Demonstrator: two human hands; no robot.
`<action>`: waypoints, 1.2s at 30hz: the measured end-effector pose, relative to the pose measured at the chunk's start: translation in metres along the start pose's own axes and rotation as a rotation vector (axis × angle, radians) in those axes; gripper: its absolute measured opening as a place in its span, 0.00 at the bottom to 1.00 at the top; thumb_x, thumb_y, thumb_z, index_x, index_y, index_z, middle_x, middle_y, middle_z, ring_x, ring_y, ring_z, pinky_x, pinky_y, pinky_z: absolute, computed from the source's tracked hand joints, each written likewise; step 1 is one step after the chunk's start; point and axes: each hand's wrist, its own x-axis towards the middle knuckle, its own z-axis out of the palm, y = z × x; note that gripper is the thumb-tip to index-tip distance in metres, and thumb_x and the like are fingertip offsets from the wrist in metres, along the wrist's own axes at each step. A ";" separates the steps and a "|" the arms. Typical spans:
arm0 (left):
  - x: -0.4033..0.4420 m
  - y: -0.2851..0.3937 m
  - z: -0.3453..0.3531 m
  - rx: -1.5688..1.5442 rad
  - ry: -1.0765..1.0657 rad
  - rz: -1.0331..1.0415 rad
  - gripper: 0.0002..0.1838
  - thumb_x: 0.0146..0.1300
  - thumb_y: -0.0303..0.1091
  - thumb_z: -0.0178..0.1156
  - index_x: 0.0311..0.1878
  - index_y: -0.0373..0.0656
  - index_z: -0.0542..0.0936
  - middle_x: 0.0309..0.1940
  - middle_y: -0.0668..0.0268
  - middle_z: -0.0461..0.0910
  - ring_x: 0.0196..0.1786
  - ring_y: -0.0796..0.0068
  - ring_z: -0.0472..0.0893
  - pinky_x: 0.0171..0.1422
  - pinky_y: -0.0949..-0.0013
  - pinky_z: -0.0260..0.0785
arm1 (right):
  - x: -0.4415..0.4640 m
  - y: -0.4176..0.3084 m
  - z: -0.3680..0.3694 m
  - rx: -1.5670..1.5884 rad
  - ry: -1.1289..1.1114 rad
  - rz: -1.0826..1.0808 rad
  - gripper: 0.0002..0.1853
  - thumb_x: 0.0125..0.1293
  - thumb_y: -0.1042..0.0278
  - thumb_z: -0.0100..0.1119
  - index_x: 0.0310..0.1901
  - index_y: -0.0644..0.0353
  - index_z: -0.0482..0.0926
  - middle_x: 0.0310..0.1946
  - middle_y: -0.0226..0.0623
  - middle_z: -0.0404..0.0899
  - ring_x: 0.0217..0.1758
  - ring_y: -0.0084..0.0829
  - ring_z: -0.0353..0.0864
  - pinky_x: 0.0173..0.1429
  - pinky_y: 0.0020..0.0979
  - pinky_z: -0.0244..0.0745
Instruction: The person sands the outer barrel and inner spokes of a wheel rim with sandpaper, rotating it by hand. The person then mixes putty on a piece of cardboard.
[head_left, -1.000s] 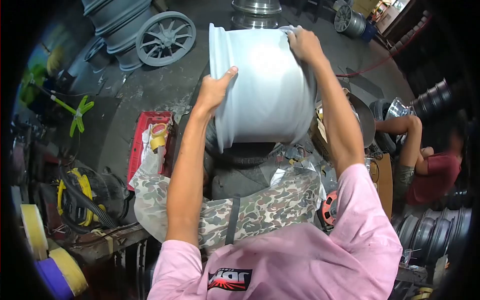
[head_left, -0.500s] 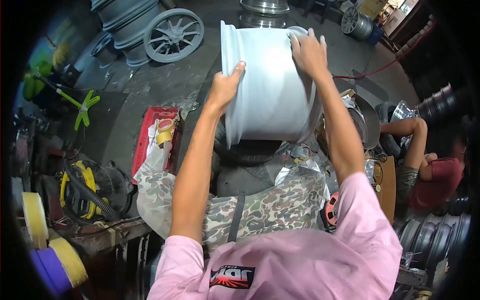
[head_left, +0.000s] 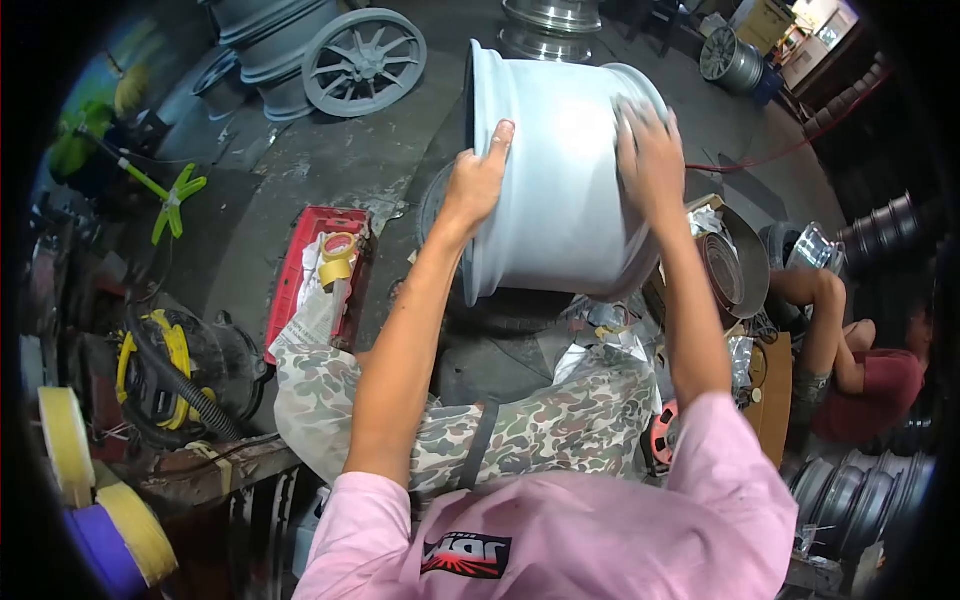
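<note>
A pale grey wheel rim point(head_left: 555, 170) lies on its side in front of me, its barrel facing up. My left hand point(head_left: 478, 180) grips the rim's left flange, thumb on the barrel and fingers behind the edge. On the right side of the barrel, my right hand point(head_left: 648, 155) presses its fingers against the surface near the right flange. A small dark scrap seems to be under those fingertips, too blurred to name. Below the rim, a dark tyre point(head_left: 515, 308) shows in part.
A red tray point(head_left: 290, 285) with tape rolls point(head_left: 337, 258) is at left. Grey spoked wheels point(head_left: 365, 65) stand behind it. A vacuum-like machine point(head_left: 180, 380) sits at lower left. Another person point(head_left: 875, 385) sits at right near stacked rims point(head_left: 865, 500). A red hose point(head_left: 730, 168) crosses the floor.
The view has shifted slightly, so the rim appears further right. My right hand has slid a little down along the barrel's right side. My left hand keeps its grip on the flange.
</note>
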 end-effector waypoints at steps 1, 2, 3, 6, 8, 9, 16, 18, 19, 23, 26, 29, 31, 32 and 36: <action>0.002 0.000 -0.002 0.019 -0.006 0.015 0.47 0.72 0.70 0.52 0.51 0.20 0.83 0.45 0.43 0.86 0.55 0.59 0.84 0.64 0.63 0.71 | 0.037 0.009 0.026 0.048 -0.149 0.120 0.19 0.74 0.59 0.53 0.51 0.66 0.85 0.54 0.55 0.83 0.61 0.54 0.80 0.70 0.51 0.70; 0.003 -0.001 -0.004 0.021 0.002 0.022 0.47 0.72 0.70 0.52 0.51 0.20 0.83 0.45 0.43 0.86 0.55 0.59 0.84 0.64 0.63 0.71 | 0.069 0.013 0.051 0.094 -0.306 0.237 0.21 0.74 0.56 0.52 0.46 0.69 0.85 0.50 0.58 0.84 0.55 0.55 0.83 0.66 0.49 0.74; 0.004 -0.003 -0.005 0.000 -0.015 0.004 0.49 0.72 0.73 0.49 0.51 0.20 0.83 0.45 0.43 0.86 0.55 0.59 0.84 0.63 0.62 0.72 | 0.092 0.005 0.072 0.123 -0.349 0.256 0.23 0.74 0.54 0.51 0.43 0.69 0.85 0.46 0.60 0.84 0.51 0.57 0.84 0.61 0.49 0.77; -0.003 0.007 -0.009 -0.006 -0.051 -0.044 0.54 0.71 0.77 0.42 0.52 0.20 0.82 0.46 0.43 0.85 0.55 0.60 0.83 0.63 0.61 0.72 | 0.101 -0.070 0.075 0.181 -0.431 0.356 0.19 0.76 0.58 0.50 0.45 0.66 0.86 0.52 0.57 0.83 0.55 0.54 0.82 0.60 0.46 0.75; -0.006 0.007 -0.009 -0.008 -0.066 -0.075 0.56 0.70 0.79 0.39 0.52 0.20 0.82 0.46 0.42 0.85 0.56 0.61 0.82 0.64 0.61 0.72 | 0.043 -0.100 0.053 0.193 -0.111 0.097 0.16 0.74 0.62 0.53 0.53 0.60 0.86 0.60 0.50 0.81 0.65 0.50 0.78 0.68 0.47 0.70; -0.004 0.004 -0.009 -0.006 -0.084 -0.078 0.55 0.72 0.78 0.35 0.56 0.23 0.82 0.49 0.45 0.84 0.56 0.63 0.82 0.64 0.63 0.71 | 0.008 -0.111 0.041 0.203 -0.047 0.066 0.17 0.73 0.64 0.54 0.58 0.57 0.84 0.63 0.46 0.79 0.70 0.48 0.75 0.72 0.50 0.65; 0.004 -0.009 0.001 -0.076 -0.088 0.022 0.60 0.70 0.81 0.28 0.56 0.22 0.81 0.50 0.42 0.85 0.60 0.58 0.80 0.70 0.60 0.66 | -0.020 -0.106 0.025 0.157 -0.015 -0.045 0.21 0.72 0.68 0.55 0.65 0.54 0.80 0.65 0.40 0.78 0.71 0.45 0.74 0.74 0.52 0.64; 0.002 -0.004 -0.002 -0.026 -0.081 -0.043 0.60 0.70 0.80 0.27 0.56 0.22 0.81 0.48 0.44 0.85 0.59 0.59 0.81 0.69 0.61 0.67 | 0.054 -0.078 0.063 0.200 -0.089 0.039 0.18 0.74 0.62 0.51 0.55 0.61 0.84 0.55 0.50 0.82 0.58 0.52 0.80 0.63 0.49 0.72; 0.001 -0.003 -0.002 -0.033 -0.088 -0.020 0.59 0.71 0.79 0.27 0.56 0.23 0.82 0.46 0.46 0.85 0.57 0.61 0.81 0.68 0.62 0.67 | 0.095 -0.067 0.073 0.307 -0.251 0.107 0.22 0.74 0.56 0.47 0.45 0.65 0.88 0.44 0.56 0.85 0.52 0.56 0.83 0.64 0.50 0.74; 0.006 0.004 -0.010 -0.047 -0.130 -0.004 0.55 0.75 0.76 0.27 0.61 0.25 0.79 0.53 0.51 0.83 0.59 0.67 0.80 0.68 0.66 0.69 | 0.152 -0.036 0.138 0.322 -0.442 0.267 0.26 0.72 0.50 0.47 0.41 0.66 0.87 0.42 0.63 0.85 0.52 0.61 0.84 0.61 0.51 0.76; -0.003 0.007 -0.006 -0.073 -0.175 -0.087 0.54 0.75 0.75 0.26 0.66 0.26 0.75 0.57 0.50 0.82 0.62 0.65 0.79 0.71 0.65 0.68 | 0.093 -0.094 0.080 0.460 -0.251 0.385 0.26 0.76 0.49 0.48 0.54 0.65 0.84 0.43 0.58 0.85 0.50 0.59 0.84 0.58 0.50 0.76; -0.008 0.000 -0.003 -0.431 -0.264 0.014 0.54 0.73 0.77 0.22 0.74 0.32 0.66 0.64 0.49 0.77 0.66 0.61 0.78 0.75 0.61 0.67 | -0.037 -0.154 0.040 0.415 0.149 0.067 0.20 0.71 0.70 0.57 0.63 0.64 0.80 0.64 0.50 0.77 0.69 0.50 0.75 0.72 0.52 0.67; -0.008 -0.005 -0.003 -0.660 -0.351 -0.030 0.53 0.74 0.76 0.21 0.74 0.33 0.66 0.65 0.50 0.76 0.68 0.61 0.76 0.76 0.60 0.67 | -0.096 -0.176 0.018 0.484 0.032 0.122 0.23 0.68 0.74 0.59 0.65 0.64 0.78 0.67 0.48 0.75 0.74 0.49 0.71 0.78 0.57 0.59; -0.012 -0.005 -0.002 -0.706 -0.341 -0.020 0.53 0.74 0.75 0.20 0.74 0.34 0.66 0.65 0.50 0.76 0.68 0.61 0.76 0.76 0.60 0.67 | -0.105 -0.175 0.019 0.489 0.010 0.097 0.24 0.68 0.74 0.60 0.66 0.63 0.78 0.68 0.46 0.75 0.75 0.47 0.71 0.79 0.57 0.59; -0.008 -0.012 0.000 -0.473 -0.223 0.128 0.49 0.77 0.72 0.24 0.76 0.34 0.64 0.68 0.51 0.73 0.69 0.64 0.75 0.76 0.62 0.66 | -0.006 -0.134 0.040 0.420 0.038 0.035 0.21 0.68 0.72 0.58 0.62 0.63 0.80 0.61 0.46 0.79 0.65 0.49 0.77 0.73 0.53 0.67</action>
